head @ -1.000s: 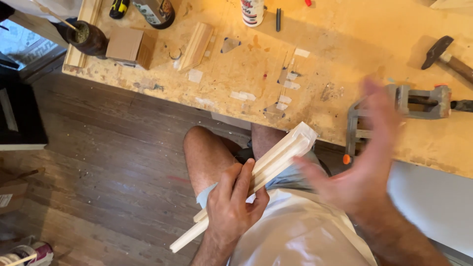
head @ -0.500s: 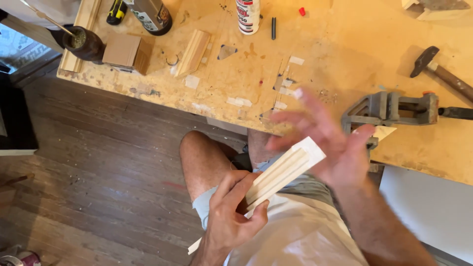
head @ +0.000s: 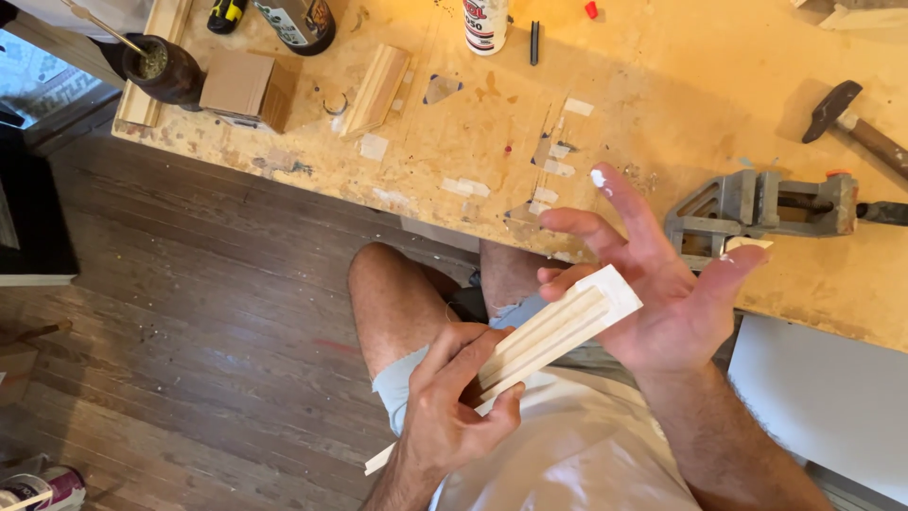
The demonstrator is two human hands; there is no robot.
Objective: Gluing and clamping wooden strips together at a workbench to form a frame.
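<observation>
My left hand (head: 454, 397) grips a long pale wooden moulding strip (head: 544, 336) with grooves along its length, held slanting over my lap. Its upper cut end rests against the palm of my right hand (head: 653, 284), which is spread open with fingers apart. A dab of white glue sits on the tip of one right-hand finger. The strip's lower end pokes out below my left hand.
A plywood workbench (head: 662, 123) lies ahead, with a grey corner clamp (head: 747, 208), a hammer (head: 851, 118), a glue bottle (head: 485, 24), a short moulding piece (head: 375, 90), a cardboard box (head: 248, 87) and a dark jar (head: 170, 68). Dark wooden floor lies to the left.
My right hand has come in from the right and down to the strip's upper end, with its palm now against it. My left hand keeps the same grip.
</observation>
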